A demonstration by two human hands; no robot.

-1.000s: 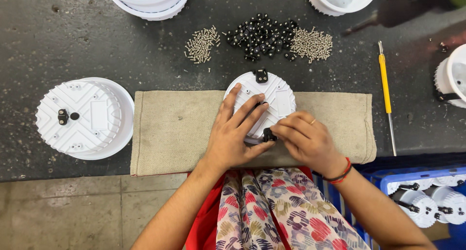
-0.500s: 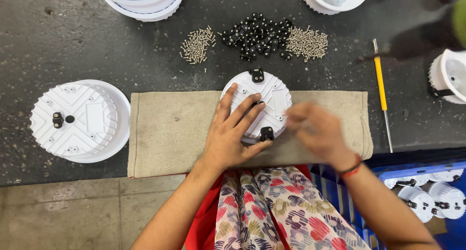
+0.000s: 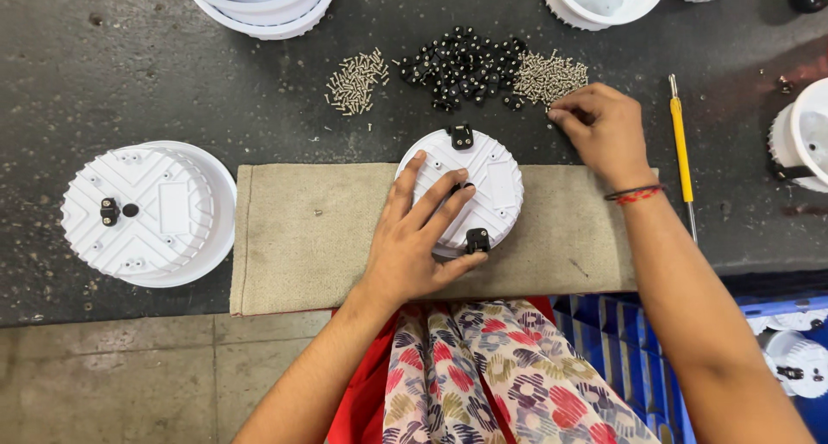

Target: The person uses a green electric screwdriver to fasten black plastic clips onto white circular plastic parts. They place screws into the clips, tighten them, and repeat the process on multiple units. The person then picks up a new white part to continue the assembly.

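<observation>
My left hand [image 3: 412, 241] lies flat with fingers spread on the round white housing [image 3: 483, 185], which rests on the beige cloth [image 3: 293, 237] on the table [image 3: 129, 90]. The housing carries two small black clips (one at the far edge, one near my thumb). My right hand [image 3: 604, 129] reaches to the pile of silver screws [image 3: 543, 71], its fingertips pressed together at the pile; if they pinch a screw, I cannot tell.

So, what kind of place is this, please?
Probably a small assembly workbench in a workshop or factory. Piles of small screws and black clips lie loose, identical white round housings are stacked around, and the left hand steadies one on a cloth mat.
</observation>
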